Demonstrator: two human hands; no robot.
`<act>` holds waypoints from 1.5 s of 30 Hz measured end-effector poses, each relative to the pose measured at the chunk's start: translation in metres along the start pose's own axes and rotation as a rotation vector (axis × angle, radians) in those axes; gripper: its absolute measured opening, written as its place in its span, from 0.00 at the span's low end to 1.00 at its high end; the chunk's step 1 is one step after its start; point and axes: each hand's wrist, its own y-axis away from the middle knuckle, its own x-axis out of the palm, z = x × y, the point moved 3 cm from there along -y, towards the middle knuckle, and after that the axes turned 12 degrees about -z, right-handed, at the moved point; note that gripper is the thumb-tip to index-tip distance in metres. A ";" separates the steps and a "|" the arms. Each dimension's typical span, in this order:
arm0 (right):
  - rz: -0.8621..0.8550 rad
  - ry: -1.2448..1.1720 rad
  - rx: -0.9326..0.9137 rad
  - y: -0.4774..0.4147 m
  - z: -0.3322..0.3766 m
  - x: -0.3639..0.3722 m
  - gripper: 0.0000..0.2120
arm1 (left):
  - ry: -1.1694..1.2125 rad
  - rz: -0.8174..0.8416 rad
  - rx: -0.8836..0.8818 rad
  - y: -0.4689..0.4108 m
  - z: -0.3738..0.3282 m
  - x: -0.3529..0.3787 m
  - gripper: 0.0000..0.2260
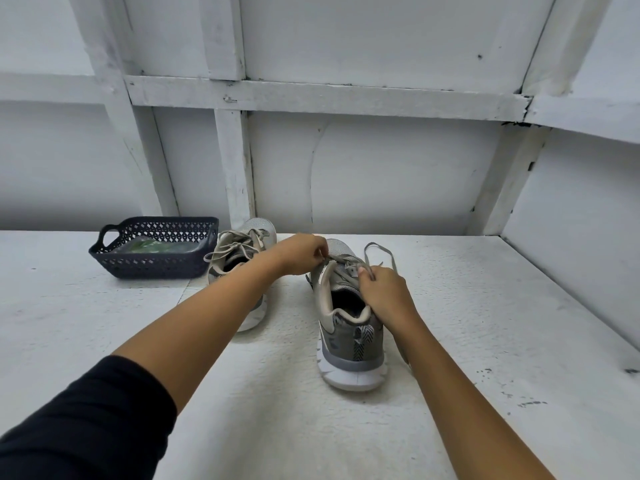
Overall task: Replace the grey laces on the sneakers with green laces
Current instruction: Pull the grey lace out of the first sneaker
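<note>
Currently unlacing: left hand pinches grey lace at near sneaker mid-table; right hand grips a strand. Next, likely draw it through eyelets. Green laces wait in basket.

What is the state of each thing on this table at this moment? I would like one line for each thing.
nearer sneaker: upright, grey lace loosened but still threaded.
grey lace: untied, one loop lying loose beside the shoe.
farther sneaker: upright, still laced in grey.
basket: upright, holding the green laces.
green laces: in the basket, unused.
left hand: pinches the grey lace.
right hand: pinches the grey lace.
</note>
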 end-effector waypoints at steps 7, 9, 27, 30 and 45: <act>0.023 -0.007 0.009 0.003 -0.001 0.000 0.15 | -0.087 -0.067 -0.011 0.000 -0.001 -0.011 0.09; 0.023 -0.010 0.009 0.003 -0.001 -0.001 0.14 | 0.174 -0.250 -0.178 -0.005 0.007 -0.033 0.10; 0.029 -0.014 0.011 0.002 0.002 -0.002 0.14 | -0.150 -0.130 0.031 0.005 0.004 -0.005 0.10; 0.027 -0.015 0.008 0.001 0.001 -0.002 0.14 | 0.235 -0.299 -0.268 0.003 0.012 -0.023 0.08; 0.002 -0.020 -0.029 -0.001 -0.002 0.002 0.16 | -0.312 -0.209 0.062 0.008 -0.007 0.001 0.12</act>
